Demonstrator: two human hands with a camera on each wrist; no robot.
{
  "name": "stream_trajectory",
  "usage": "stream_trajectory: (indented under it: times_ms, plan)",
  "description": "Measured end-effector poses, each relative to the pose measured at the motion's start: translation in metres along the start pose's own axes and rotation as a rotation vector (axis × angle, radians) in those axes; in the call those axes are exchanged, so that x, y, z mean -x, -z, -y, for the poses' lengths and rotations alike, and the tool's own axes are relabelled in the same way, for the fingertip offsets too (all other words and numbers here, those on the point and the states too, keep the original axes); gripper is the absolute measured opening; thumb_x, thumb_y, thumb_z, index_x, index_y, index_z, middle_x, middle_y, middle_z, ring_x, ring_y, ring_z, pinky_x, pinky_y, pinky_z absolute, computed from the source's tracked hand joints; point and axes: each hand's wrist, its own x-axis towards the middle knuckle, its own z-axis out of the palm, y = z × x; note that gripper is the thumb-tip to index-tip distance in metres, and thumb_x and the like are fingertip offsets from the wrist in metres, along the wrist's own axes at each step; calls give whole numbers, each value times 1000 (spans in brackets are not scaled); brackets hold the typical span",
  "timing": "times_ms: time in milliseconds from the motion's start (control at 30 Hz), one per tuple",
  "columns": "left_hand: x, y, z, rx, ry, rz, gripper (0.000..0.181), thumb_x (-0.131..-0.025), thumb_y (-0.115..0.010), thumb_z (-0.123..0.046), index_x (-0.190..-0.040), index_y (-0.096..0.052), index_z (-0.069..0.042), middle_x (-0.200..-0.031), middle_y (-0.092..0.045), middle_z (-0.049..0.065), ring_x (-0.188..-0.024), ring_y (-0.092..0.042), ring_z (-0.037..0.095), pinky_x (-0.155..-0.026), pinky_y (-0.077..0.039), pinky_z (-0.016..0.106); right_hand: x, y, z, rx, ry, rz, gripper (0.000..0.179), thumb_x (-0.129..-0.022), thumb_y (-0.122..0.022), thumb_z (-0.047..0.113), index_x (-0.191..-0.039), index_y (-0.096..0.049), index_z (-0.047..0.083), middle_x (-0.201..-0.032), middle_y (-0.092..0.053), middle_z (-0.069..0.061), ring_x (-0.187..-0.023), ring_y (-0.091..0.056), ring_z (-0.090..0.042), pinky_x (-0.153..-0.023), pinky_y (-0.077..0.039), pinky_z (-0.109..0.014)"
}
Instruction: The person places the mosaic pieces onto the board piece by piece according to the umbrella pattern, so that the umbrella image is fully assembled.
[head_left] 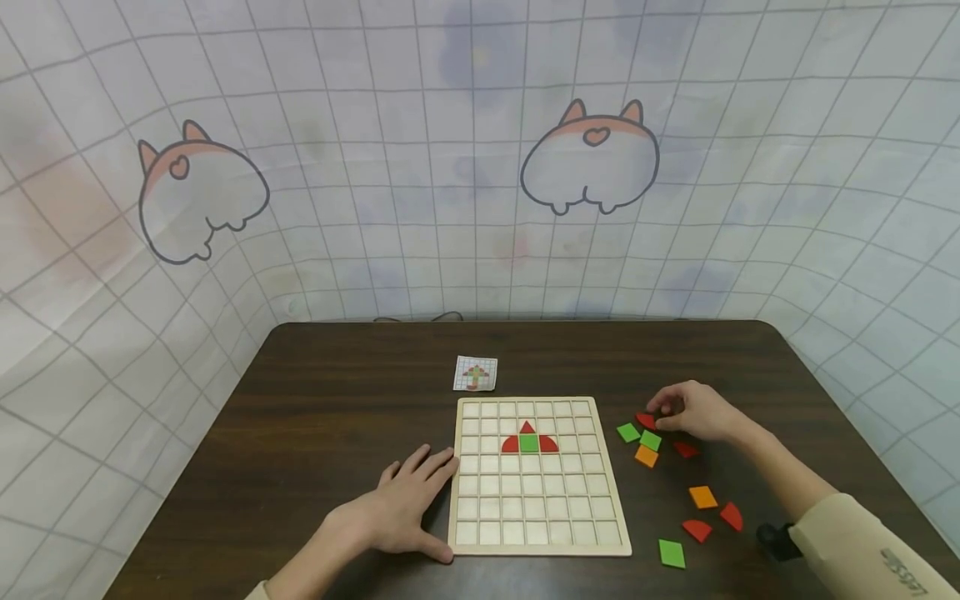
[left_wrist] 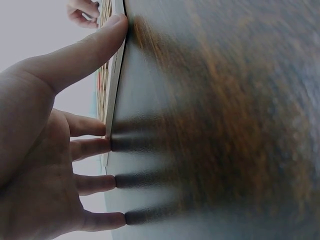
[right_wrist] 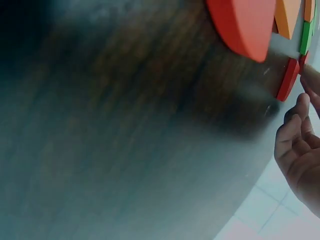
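Observation:
A wooden grid board (head_left: 542, 551) lies in the middle of the table. In it, a red triangle (head_left: 527, 428) sits above a green square (head_left: 528, 443), with red quarter-circle pieces at its left and right. My left hand (head_left: 401, 508) rests with spread fingers along the board's left edge; the thumb (left_wrist: 100, 47) touches its side. Over at the right, my right hand (head_left: 697, 410) pinches a red curved piece (head_left: 643, 420) between thumb and forefinger, low at the table. Green squares (head_left: 628, 432) and an orange square (head_left: 647, 456) lie just beside it.
A small printed pattern card (head_left: 476, 373) lies behind the board. More loose pieces spread nearer the front right: an orange square (head_left: 702, 497), red quarter-circles (head_left: 697, 530) and a green square (head_left: 672, 553). A patterned cloth (head_left: 480, 167) hangs behind the table.

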Motion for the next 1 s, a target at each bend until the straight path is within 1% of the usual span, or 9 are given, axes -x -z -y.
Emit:
stream_trajectory:
  times_ms: [200,367,433,500,600,667,833,1000]
  plan:
    - [1,1,-1,2,3,2,114,-79,-80,-65,-164,-26,-10,-169,-18,8,-154,-9,42,-109,-18,74,-1,-4,2,18,7,-5,11,-92,-78,14,-99,-73,6,-84,-60,2,-75,-53,-17,-68,-45,-34]
    - [1,2,-2,0,1,1,115,-79,-80,-65,-164,-26,-11,-169,-18,8,-154,-9,42,-109,-18,75,-2,-7,5,31,-9,-7,10,-95,-75,18,-94,-72,9,-81,-62,3,-69,-53,-15,-64,-45,-33]
    - [2,1,-2,1,2,1,115,-78,-80,-65,-164,-26,-11,-169,-18,9,-154,-9,42,-109,-18,75,-3,-8,5,43,-5,-11,12,-96,-75,19,-97,-71,8,-81,-61,4,-68,-52,-14,-62,-44,-32]
    - [2,2,-3,3,1,0,115,-78,-80,-65,-164,-26,-11,-169,-19,9,-154,-9,42,-109,-18,75,-5,-8,3,43,9,-13,15,-95,-75,17,-103,-70,6,-82,-60,3,-66,-51,-14,-61,-44,-31]
    - [2,0,-3,6,1,0,115,-78,-80,-65,-164,-26,-11,-169,-19,9,-154,-9,42,-109,-18,75,-8,-9,1,39,43,-9,25,-93,-77,12,-115,-68,3,-82,-57,2,-66,-51,-15,-60,-43,-31]
    - [2,0,-2,5,3,1,114,-79,-80,-65,-164,-26,-11,-169,-18,9,-154,-9,42,-109,-18,74,-10,-9,1,30,57,0,29,-92,-77,9,-119,-69,3,-83,-57,1,-66,-51,-15,-61,-43,-30]
    - [1,-2,0,-2,-2,-2,114,-79,-80,-65,-164,-26,-10,-169,-19,9,-154,-9,42,-109,-18,75,-9,-10,1,39,72,-3,23,-92,-77,8,-115,-73,4,-82,-58,2,-66,-50,-14,-61,-43,-29]
    - [0,-2,2,-14,0,-9,115,-79,-79,-66,-164,-26,-11,-169,-19,8,-154,-10,42,-109,-18,74,-8,-11,2,46,61,-17,20,-93,-77,10,-111,-73,5,-81,-57,2,-65,-50,-14,-60,-42,-29]
